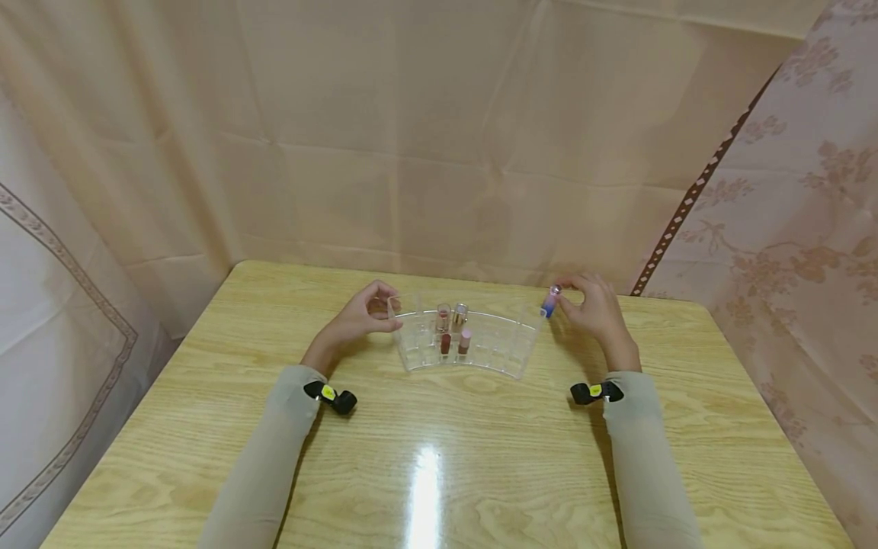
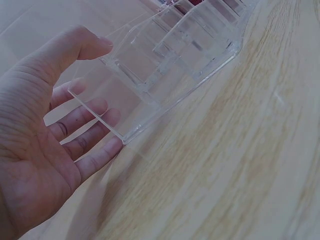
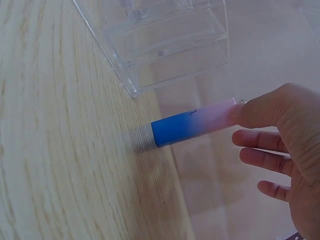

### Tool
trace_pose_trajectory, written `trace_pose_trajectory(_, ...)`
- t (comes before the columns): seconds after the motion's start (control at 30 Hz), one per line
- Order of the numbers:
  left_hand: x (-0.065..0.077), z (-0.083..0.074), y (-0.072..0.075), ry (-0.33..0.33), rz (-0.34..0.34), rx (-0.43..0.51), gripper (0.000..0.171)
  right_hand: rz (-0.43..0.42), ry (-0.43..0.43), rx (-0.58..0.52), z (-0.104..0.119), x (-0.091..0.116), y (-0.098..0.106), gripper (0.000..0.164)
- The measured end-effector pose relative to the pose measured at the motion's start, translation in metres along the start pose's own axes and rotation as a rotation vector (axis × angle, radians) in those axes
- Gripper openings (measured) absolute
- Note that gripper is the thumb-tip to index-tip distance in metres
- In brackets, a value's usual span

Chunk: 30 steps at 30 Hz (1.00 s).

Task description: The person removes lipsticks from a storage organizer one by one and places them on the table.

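A clear, curved lipstick organizer [image 1: 497, 343] stands on the table with several lipsticks in its compartments. Among them are a dark red lipstick [image 1: 446, 345] and a pink-topped one [image 1: 465, 341] in the front part. My left hand [image 1: 363, 313] holds the organizer's left end, thumb at the front edge and fingers around the side panel in the left wrist view. Beyond the right end, my right hand [image 1: 595, 305] pinches a pink-to-blue lipstick tube [image 3: 192, 122] by its pink end. Its blue end points down close to the tabletop.
The wooden table [image 1: 480, 457] has its back edge just behind the organizer, against a beige curtain [image 1: 439, 152]. A floral cloth [image 1: 809, 229] hangs at the right, a white one [image 1: 55, 305] at the left. Each wrist wears a black camera.
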<state>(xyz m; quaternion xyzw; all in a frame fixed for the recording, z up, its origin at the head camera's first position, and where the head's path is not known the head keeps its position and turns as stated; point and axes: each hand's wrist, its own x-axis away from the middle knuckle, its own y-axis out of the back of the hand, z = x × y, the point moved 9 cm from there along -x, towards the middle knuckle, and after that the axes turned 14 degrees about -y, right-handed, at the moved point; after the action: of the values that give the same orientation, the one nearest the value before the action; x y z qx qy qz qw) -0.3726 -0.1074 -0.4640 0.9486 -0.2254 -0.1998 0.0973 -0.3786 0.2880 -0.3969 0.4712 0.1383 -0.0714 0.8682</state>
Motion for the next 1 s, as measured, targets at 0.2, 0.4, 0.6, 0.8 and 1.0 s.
trace_pose_trajectory(0.2,0.000,-0.001,0.000,0.004,-0.005,0.013,0.053,-0.004,0.007,-0.001,0.000,0.000,0.000,0.022)
trace_pose_trajectory(0.4,0.000,0.000,0.000,0.007,-0.003,0.017,0.054,0.005,-0.007,0.000,-0.002,-0.001,0.000,0.023)
trace_pose_trajectory(0.6,0.000,0.000,0.000,0.006,-0.002,0.014,0.055,0.001,-0.006,-0.017,-0.001,-0.001,0.002,0.026)
trace_pose_trajectory(0.8,0.000,-0.002,-0.001,-0.001,-0.003,0.005,0.054,-0.012,-0.006,-0.037,0.007,0.000,0.008,0.032)
trace_pose_trajectory(1.0,0.000,-0.001,0.000,-0.003,0.001,0.005,0.053,-0.067,0.055,-0.073,0.022,0.002,0.016,0.033)
